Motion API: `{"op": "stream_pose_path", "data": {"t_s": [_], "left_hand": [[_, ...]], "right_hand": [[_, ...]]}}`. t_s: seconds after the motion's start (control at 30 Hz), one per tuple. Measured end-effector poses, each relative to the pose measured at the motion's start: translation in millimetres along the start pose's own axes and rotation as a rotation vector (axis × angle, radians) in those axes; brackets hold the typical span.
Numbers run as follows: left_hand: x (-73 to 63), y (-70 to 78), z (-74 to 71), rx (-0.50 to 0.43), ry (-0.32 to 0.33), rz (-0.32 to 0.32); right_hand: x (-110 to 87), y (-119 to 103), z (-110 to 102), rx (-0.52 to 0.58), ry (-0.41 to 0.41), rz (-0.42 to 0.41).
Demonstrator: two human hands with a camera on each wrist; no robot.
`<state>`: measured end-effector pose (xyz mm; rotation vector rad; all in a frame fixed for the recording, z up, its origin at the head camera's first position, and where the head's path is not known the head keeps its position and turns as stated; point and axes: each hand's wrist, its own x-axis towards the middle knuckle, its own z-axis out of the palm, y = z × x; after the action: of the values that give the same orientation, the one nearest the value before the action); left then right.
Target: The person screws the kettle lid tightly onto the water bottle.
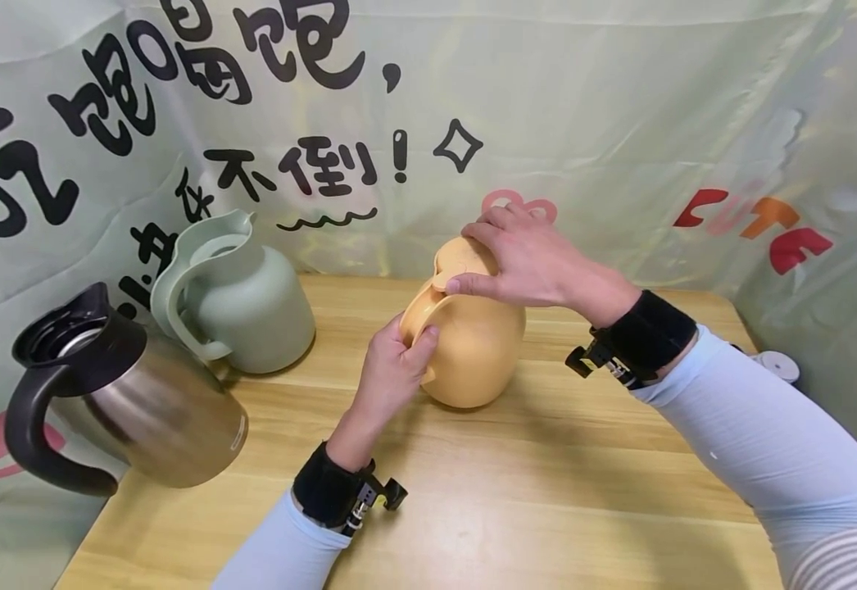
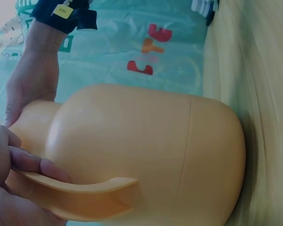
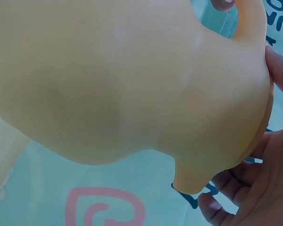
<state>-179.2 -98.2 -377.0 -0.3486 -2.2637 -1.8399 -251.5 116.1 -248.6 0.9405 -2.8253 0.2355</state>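
A yellow-orange thermos jug (image 1: 476, 348) with a round body stands on the wooden table. My left hand (image 1: 390, 369) grips its handle (image 2: 85, 200), the thumb lying along the top. Over the jug's top, my right hand (image 1: 528, 258) holds the lid (image 1: 465, 260), with the thumb on the near side and the fingers reaching over the far side. In the right wrist view, those fingers (image 3: 231, 186) curl by the lid's edge close to the spout (image 3: 192, 176). The palm hides part of the lid.
To the left stand a pale green jug (image 1: 259, 303) and a steel jug (image 1: 170, 410) with a black handle, both without lids on top. A printed cloth (image 1: 583, 106) hangs behind the table (image 1: 473, 508). A small white round object (image 1: 778, 366) lies at the right edge.
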Motion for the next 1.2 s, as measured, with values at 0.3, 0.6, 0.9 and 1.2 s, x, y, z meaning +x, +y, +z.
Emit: {"op": "stream_pose_path", "data": {"t_s": [0.3,0.6,0.9,1.2], "left_hand": [[-10.9,11.5,4.1,-0.016,-0.124,-0.043],[-25.4,22.3,13.2,0.217,-0.283,-0.024],[-26.5,20.8,21.9,0.164,-0.502,0.054],[-26.7,13.4,22.6,0.325,-0.571,0.045]], "right_hand": [[-4.9,12,-1,0.072,0.059,-0.047],[-23.2,34,1,0.274,0.122,-0.038],[-60.4,47,14,0.421,0.234,0.194],[-95.7,-1,47,0.596,0.397,0.525]]}}
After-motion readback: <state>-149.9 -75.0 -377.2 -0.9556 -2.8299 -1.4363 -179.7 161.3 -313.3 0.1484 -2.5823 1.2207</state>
